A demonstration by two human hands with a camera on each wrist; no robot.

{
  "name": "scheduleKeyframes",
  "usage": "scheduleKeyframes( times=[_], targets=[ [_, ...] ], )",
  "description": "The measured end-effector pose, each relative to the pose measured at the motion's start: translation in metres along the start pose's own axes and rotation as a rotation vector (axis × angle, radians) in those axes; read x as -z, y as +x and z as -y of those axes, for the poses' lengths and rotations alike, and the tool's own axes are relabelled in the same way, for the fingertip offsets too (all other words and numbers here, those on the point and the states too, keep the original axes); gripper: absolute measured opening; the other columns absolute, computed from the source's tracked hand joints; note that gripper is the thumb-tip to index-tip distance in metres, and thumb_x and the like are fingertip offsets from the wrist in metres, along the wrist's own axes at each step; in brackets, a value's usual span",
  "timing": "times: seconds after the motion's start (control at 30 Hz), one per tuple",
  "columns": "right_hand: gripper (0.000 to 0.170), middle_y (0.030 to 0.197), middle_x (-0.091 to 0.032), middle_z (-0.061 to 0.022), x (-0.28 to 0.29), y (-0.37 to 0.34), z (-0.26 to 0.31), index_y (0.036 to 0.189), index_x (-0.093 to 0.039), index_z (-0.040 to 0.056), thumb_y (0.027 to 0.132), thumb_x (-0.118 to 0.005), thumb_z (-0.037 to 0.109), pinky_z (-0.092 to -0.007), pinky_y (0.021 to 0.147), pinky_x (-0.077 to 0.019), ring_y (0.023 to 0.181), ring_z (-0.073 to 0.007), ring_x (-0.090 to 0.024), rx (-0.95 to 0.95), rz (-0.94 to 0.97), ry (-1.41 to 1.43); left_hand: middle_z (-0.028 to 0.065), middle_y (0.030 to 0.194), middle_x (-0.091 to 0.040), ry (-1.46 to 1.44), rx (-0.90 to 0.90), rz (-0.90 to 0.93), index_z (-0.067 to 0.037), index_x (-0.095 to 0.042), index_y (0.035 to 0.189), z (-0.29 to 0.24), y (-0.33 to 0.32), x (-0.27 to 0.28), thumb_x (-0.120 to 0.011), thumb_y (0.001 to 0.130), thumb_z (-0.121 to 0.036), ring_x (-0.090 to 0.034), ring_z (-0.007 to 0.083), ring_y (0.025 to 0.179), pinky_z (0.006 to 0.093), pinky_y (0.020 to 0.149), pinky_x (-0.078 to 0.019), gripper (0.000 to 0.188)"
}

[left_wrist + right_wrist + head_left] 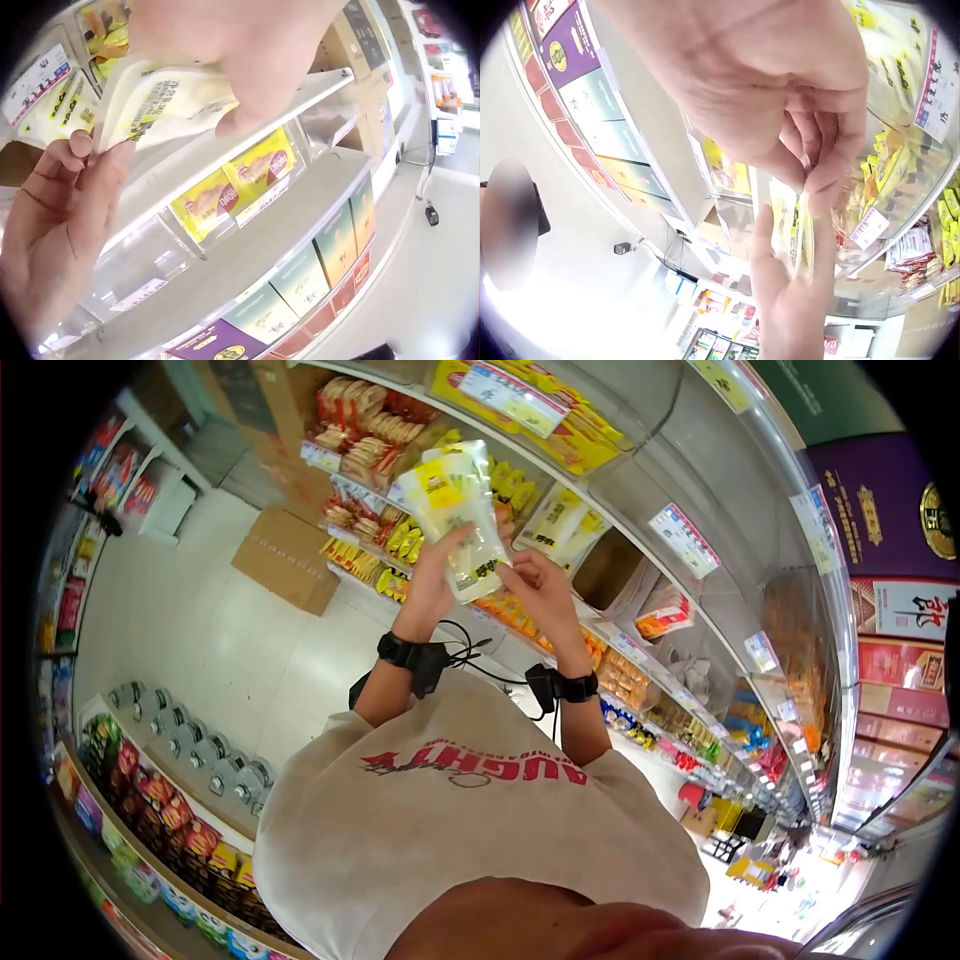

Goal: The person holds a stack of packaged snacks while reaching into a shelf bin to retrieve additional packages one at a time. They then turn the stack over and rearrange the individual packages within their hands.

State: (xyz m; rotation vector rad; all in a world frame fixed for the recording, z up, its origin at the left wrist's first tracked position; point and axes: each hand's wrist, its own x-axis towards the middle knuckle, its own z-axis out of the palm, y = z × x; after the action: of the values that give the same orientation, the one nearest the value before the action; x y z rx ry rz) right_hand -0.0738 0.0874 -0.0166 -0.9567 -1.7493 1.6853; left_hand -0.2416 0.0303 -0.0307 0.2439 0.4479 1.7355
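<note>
A flat plastic packet (470, 500), clear with yellow print, is held up in front of the shelves between both hands. My left hand (430, 585) grips it from the left, thumb across its face and fingertips showing past the far edge. With thumb and fingers, my right hand (545, 600) pinches the packet's lower right corner. Close up in the left wrist view, the packet (169, 101) bends slightly, and the right hand (67, 217) pinches its edge. From the right wrist, the packet (784, 225) appears edge-on, partly hidden behind the right hand (772, 90).
Similar packets (560, 525) lie in a shelf bin just right of the hands, beside an open brown container (610, 570). Price tags (685, 540) line the shelf edges. A cardboard box (287, 560) sits on the floor at left. Another stocked shelf (165, 800) stands at lower left.
</note>
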Motion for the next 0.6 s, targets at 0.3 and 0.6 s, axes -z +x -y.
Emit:
scheduleKeyframes(
  times=[0.3, 0.6],
  targets=[
    [0.035, 0.081, -0.070, -0.0137, 0.063, 0.020, -0.037, 0.104, -0.065, -0.0038, 0.091, -0.074, 0.028, -0.0321, 0.064, -0.0529, 0.068, -0.0194, -0.067, 0.127, -0.556, -0.560, 0.0185, 0.120, -0.068, 0.174, 0.058, -0.159, 0.003, -0.051, 0.135, 0.020, -0.006, 0.018, -0.054, 0.101, -0.009, -0.071, 0.0312, 0.104, 0.0425, 0.086, -0.0599, 0.036],
    [0.026, 0.081, -0.070, -0.0138, 0.088, 0.046, -0.071, 0.098, -0.063, -0.0008, 0.086, -0.076, 0.018, -0.0348, 0.067, -0.0546, 0.071, -0.0233, -0.070, 0.164, -0.560, -0.622, 0.0181, 0.111, -0.070, 0.210, 0.046, -0.161, 0.002, -0.053, 0.131, 0.010, -0.006, 0.018, -0.054, 0.102, -0.016, -0.072, 0.0277, 0.092, 0.0413, 0.075, -0.0609, 0.034]
  ],
)
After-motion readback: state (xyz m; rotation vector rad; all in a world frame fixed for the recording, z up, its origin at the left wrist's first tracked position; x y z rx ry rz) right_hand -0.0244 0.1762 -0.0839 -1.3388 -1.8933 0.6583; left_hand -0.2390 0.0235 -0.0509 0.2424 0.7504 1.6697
